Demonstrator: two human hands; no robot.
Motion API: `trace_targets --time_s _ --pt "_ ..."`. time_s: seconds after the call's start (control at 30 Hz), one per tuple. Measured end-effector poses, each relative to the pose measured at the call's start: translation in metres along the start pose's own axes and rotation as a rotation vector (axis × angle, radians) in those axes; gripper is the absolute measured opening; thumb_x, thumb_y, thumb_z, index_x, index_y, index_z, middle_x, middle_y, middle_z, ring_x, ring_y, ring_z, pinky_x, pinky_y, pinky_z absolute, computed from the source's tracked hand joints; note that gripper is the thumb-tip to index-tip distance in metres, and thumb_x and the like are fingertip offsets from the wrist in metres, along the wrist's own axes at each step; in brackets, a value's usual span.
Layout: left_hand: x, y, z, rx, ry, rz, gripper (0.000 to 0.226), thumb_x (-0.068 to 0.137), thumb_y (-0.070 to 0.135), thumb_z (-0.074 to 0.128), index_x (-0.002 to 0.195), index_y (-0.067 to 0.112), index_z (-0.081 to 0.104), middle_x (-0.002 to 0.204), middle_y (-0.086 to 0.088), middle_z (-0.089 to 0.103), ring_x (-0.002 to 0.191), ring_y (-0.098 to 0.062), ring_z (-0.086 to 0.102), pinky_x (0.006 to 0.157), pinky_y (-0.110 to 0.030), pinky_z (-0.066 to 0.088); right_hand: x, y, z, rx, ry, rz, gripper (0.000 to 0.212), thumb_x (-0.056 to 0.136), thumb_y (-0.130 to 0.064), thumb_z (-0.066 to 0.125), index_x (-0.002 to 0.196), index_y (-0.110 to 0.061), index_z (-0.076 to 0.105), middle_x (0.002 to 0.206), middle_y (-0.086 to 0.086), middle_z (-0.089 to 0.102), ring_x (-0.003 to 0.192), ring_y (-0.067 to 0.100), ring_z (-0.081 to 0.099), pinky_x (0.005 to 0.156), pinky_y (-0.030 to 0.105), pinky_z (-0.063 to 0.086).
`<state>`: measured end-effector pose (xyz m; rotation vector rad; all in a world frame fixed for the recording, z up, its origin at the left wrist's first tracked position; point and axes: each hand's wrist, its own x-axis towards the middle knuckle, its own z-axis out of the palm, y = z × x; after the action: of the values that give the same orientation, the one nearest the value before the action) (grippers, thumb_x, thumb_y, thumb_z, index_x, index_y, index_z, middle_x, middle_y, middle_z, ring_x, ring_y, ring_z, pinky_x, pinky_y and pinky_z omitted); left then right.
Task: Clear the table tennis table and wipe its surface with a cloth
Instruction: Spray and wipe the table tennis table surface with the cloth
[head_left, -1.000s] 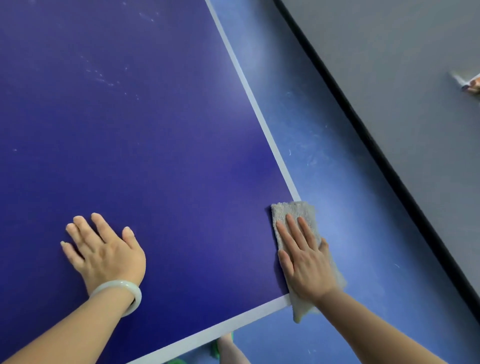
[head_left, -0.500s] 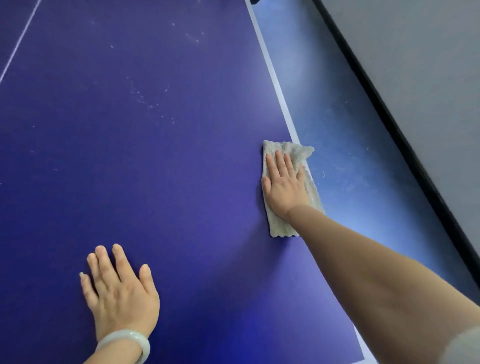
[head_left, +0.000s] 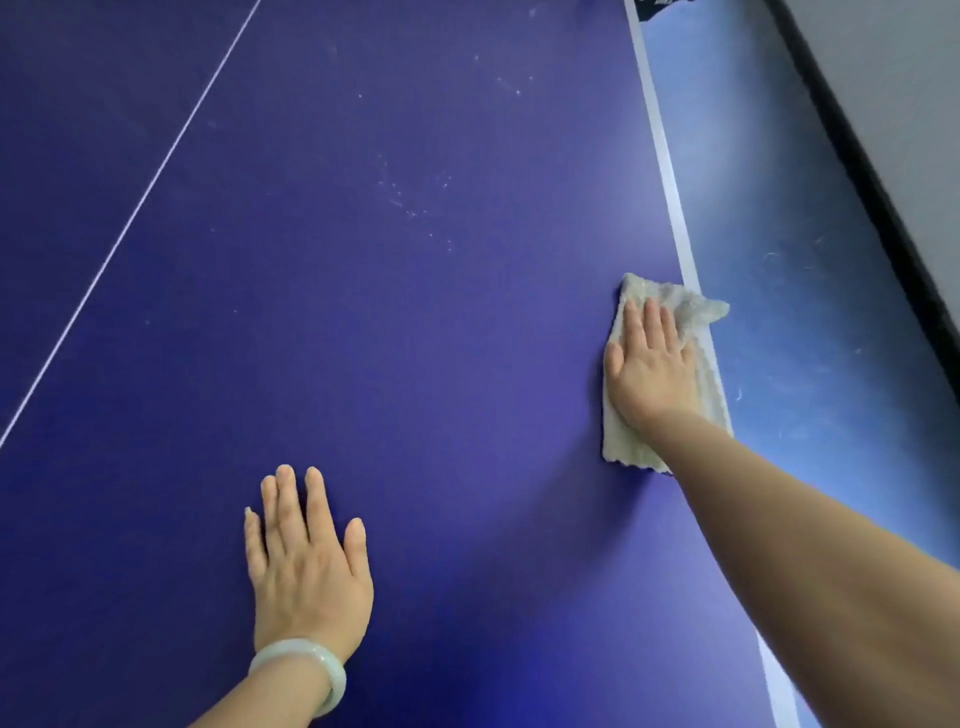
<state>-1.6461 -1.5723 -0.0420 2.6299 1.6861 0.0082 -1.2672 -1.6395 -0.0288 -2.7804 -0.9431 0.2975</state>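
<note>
1. Blue table tennis table (head_left: 415, 364), playing surface across nearly the whole view; near part dark and even in tone.
2. Left hand (head_left: 306, 566), nearest, palm down on the surface, fingers straight and close together, holding nothing; pale bracelet (head_left: 306, 670) on the wrist.
3. Right hand (head_left: 652, 374), farther off and to the right, flat with fingers straight, pressing a pale cloth (head_left: 696, 312) against the surface.
4. Cloth position: at the table's right side, lying over the white edge line (head_left: 657, 124), one corner poking past the edge above the blue floor (head_left: 779, 260).
5. Beyond both hands: whitish specks and smears (head_left: 410, 202) on the middle of the surface, well apart from the cloth; thin white centre line (head_left: 137, 208) to the left.
6. Far right: grey wall (head_left: 893, 62) with black skirting (head_left: 844, 156).
7. Progress, as a judgement: clearing apparently done for the stretch in view; wiping under way along the right edge; speckled patch ahead and the half left of the centre line probably yet to be wiped; far end out of view, state not to be told.
</note>
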Motion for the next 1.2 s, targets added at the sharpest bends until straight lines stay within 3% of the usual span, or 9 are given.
trace_targets --time_s 0.2,0.3,0.37,0.43,0.6,0.73,0.97,1.07,1.2 --pt "0.001 0.001 -0.002 0.031 -0.021 -0.017 0.07 0.097 0.044 0.014 0.152 0.003 0.029 0.16 -0.018 0.021 0.15 -0.031 0.017 0.121 -0.05 0.014 -0.045 -0.069 0.027 -0.049 -0.13 -0.572 0.059 0.103 -0.045 0.021 0.158 -0.031 0.004 0.165 -0.01 -0.005 0.151 0.009 -0.01 0.123 0.04 -0.003" --pt "0.0 0.001 -0.003 0.03 -0.028 -0.02 0.069 0.097 0.044 0.015 0.152 0.003 0.028 0.16 -0.018 0.022 0.15 -0.031 0.018 0.121 -0.051 0.015 -0.035 -0.026 0.019 -0.022 -0.032 -0.3 0.06 0.101 -0.046 0.017 0.158 -0.029 0.009 0.165 -0.008 0.003 0.152 0.011 -0.002 0.123 0.045 0.01" --pt "0.0 0.002 -0.004 0.023 -0.031 -0.015 0.069 0.097 0.043 0.016 0.152 0.003 0.029 0.16 -0.019 0.022 0.149 -0.032 0.019 0.12 -0.052 0.017 -0.047 -0.007 0.015 0.028 0.004 -0.003 0.059 0.102 -0.043 0.016 0.158 -0.029 0.004 0.166 -0.007 0.0 0.152 0.012 -0.004 0.123 0.046 0.007" --pt "0.0 0.003 -0.006 0.02 -0.033 -0.021 0.069 0.097 0.043 0.017 0.151 0.002 0.03 0.159 -0.02 0.023 0.149 -0.033 0.02 0.119 -0.053 0.019 -0.074 -0.023 0.017 0.048 0.031 0.115 0.059 0.102 -0.041 0.016 0.158 -0.028 0.0 0.166 -0.005 -0.003 0.152 0.014 -0.006 0.123 0.048 0.004" --pt "0.002 0.003 -0.009 0.003 -0.064 -0.013 0.069 0.097 0.042 0.017 0.15 0.0 0.032 0.158 -0.021 0.025 0.148 -0.035 0.023 0.118 -0.055 0.022 -0.093 -0.12 0.044 -0.008 -0.05 -0.235 0.063 0.098 -0.045 0.005 0.158 -0.026 -0.002 0.165 -0.004 -0.007 0.152 0.015 -0.01 0.123 0.046 0.001" --pt "0.003 0.003 -0.01 -0.004 -0.082 -0.01 0.068 0.098 0.042 0.018 0.15 0.001 0.032 0.159 -0.021 0.024 0.149 -0.034 0.021 0.118 -0.055 0.023 -0.043 -0.147 0.039 -0.076 -0.185 -0.548 0.058 0.105 -0.043 0.019 0.158 -0.03 0.0 0.165 -0.008 -0.009 0.151 0.013 -0.012 0.123 0.046 0.0" --pt "0.002 0.001 -0.011 -0.062 -0.104 -0.01 0.068 0.098 0.042 0.02 0.151 0.001 0.03 0.159 -0.022 0.021 0.149 -0.035 0.019 0.118 -0.056 0.023 -0.098 -0.089 0.035 0.005 -0.043 -0.039 0.059 0.102 -0.043 0.018 0.158 -0.032 0.002 0.166 -0.006 -0.003 0.152 0.012 -0.008 0.123 0.047 0.001" --pt "0.001 0.0 -0.011 -0.091 -0.123 0.001 0.068 0.097 0.041 0.02 0.151 0.001 0.029 0.159 -0.023 0.021 0.149 -0.036 0.018 0.117 -0.057 0.023 -0.144 -0.127 0.05 -0.034 -0.061 -0.232 0.058 0.101 -0.044 0.012 0.157 -0.034 0.002 0.164 -0.01 -0.005 0.151 0.01 -0.01 0.121 0.041 -0.002" --pt "0.002 0.0 -0.013 -0.113 -0.128 0.006 0.067 0.098 0.041 0.021 0.151 0.0 0.028 0.16 -0.023 0.019 0.15 -0.036 0.016 0.118 -0.056 0.021 -0.105 -0.175 0.059 -0.039 -0.127 -0.539 0.061 0.098 -0.049 0.007 0.157 -0.034 0.008 0.164 -0.011 -0.003 0.151 0.01 -0.008 0.123 0.044 0.0"
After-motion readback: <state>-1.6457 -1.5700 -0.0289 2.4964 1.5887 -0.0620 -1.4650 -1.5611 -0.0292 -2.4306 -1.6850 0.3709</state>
